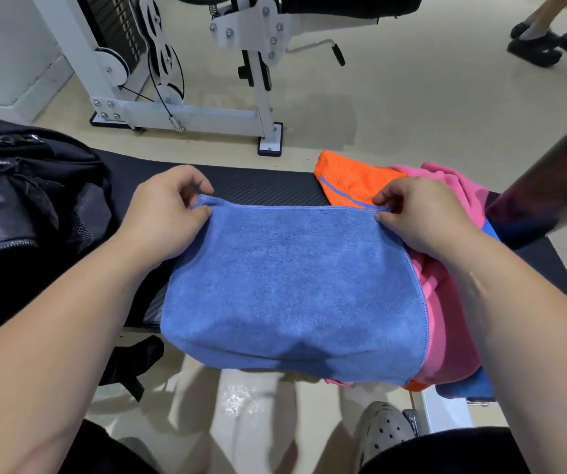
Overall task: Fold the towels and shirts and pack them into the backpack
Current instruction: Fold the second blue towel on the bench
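Beyond the bench, the white weight machine (186,114) filled the far floor, biggest thing in sight. In front of it ran the black padded bench (268,186), left to right, and everything for the job sat on it.

At the bench's left end slumped one black backpack (29,200), its zips and a mesh pocket showing. What was inside it could not be made out from this angle.

Centre of the bench, one blue towel (292,285) was spread flat, its near edge drooping over the front of the pad. Its right side lay on top of a heap of other cloths.

That heap held one pink cloth (446,319), bunched and hanging off the front. There was also one orange cloth (350,186) with a blue stripe, just behind the towel's far right corner. A scrap of darker blue fabric (467,384) peeked out low under the pink; whether it was a separate piece could not be told.

Right of the heap stood one dark cylinder (555,172), blurred, perhaps a bottle.

And the hands, two of them, both busy! The left hand (165,213) pinched the towel's far left corner between thumb and fingers. The right hand (419,217) pinched the far right corner the same way, so the far edge was stretched between them.
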Available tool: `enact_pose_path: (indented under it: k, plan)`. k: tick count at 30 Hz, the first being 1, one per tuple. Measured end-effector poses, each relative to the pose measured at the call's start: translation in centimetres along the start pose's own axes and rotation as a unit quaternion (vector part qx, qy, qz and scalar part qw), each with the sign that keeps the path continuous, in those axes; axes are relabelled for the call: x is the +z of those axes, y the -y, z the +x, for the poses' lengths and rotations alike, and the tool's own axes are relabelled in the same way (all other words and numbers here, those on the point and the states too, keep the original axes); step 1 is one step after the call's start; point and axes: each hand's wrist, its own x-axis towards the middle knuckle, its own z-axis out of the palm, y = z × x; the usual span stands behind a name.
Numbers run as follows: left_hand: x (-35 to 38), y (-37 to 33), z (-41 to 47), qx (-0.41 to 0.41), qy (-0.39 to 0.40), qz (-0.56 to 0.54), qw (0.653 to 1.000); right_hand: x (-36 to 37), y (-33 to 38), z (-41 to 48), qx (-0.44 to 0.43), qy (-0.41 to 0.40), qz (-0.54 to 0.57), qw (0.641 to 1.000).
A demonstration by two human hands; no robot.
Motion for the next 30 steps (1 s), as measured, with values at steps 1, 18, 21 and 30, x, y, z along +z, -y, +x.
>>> enact_pose_path:
  k: [1,18,21,30]
  plan:
    - [0.1,-0.1,-0.1,-0.014,-0.006,-0.046,0.999,0.1,0.1,0.0,0.000,0.002,0.000,1.000]
    - [-1.2,-1.1,-0.2,-0.084,-0.071,-0.019,0.994,-2.1,1.4,-1.0,-0.014,-0.062,0.089,0.994]
    - [-1.4,-2.1,-0.2,-0.151,-0.052,-0.143,0.977,-2.2,2.0,-1.3,0.035,-0.040,0.199,0.978]
    - [-3.4,-3.7,-1.2,-0.242,-0.012,-0.352,0.904,-6.0,2.0,-2.4,0.127,-0.006,0.364,0.923]
